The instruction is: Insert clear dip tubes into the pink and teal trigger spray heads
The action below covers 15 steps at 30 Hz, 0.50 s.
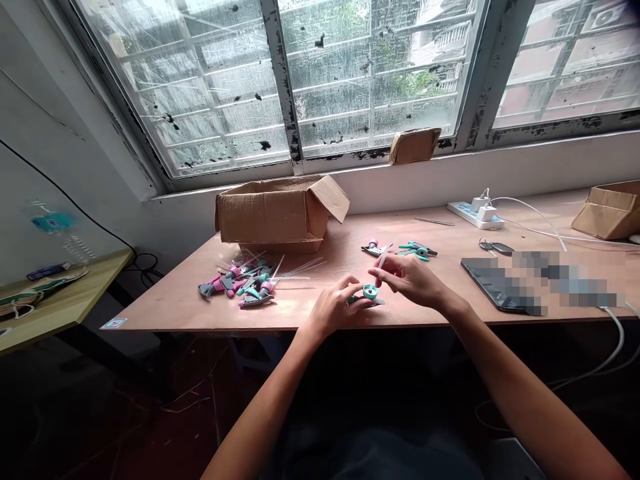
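Note:
My left hand [331, 303] grips a teal-and-grey trigger sprayer head [370, 291] low over the near edge of the table, its round teal collar facing up. Between the fingertips of my right hand [414, 277] is a thin clear plastic tube [384, 256], held upright and slightly tilted. The tube's lower end is at the collar; whether it goes inside, I cannot tell. Just beyond my hands lie a pink-and-grey sprayer head [373, 249] and teal sprayer heads [417, 251]. To the left is a pile of pink, teal and grey sprayer heads [240, 283] with loose clear tubes [303, 270].
An open cardboard box [265, 217] stands behind the pile. On the right are a black phone [493, 283], a blurred patch, keys [497, 247] and a power strip [470, 215] with white cables. Another cardboard box [607, 212] sits at far right, below the window.

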Available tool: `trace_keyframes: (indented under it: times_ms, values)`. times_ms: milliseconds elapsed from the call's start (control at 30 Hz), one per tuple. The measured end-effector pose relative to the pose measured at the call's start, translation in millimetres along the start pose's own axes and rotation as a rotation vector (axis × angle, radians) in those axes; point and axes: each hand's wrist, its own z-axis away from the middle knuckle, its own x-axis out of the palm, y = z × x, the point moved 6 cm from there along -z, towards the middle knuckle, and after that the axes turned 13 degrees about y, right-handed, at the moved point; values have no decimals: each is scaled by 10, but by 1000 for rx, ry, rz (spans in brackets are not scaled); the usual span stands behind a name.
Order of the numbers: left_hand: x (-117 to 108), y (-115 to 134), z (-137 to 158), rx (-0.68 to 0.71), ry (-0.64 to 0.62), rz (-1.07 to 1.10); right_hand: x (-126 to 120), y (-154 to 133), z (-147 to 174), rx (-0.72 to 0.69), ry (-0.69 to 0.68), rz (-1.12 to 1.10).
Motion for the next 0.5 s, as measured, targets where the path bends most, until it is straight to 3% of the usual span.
trace_keyframes:
  times_ms: [500]
  values:
    - [29,42,5,69,-41,-41,23,52,0,1,-117,57]
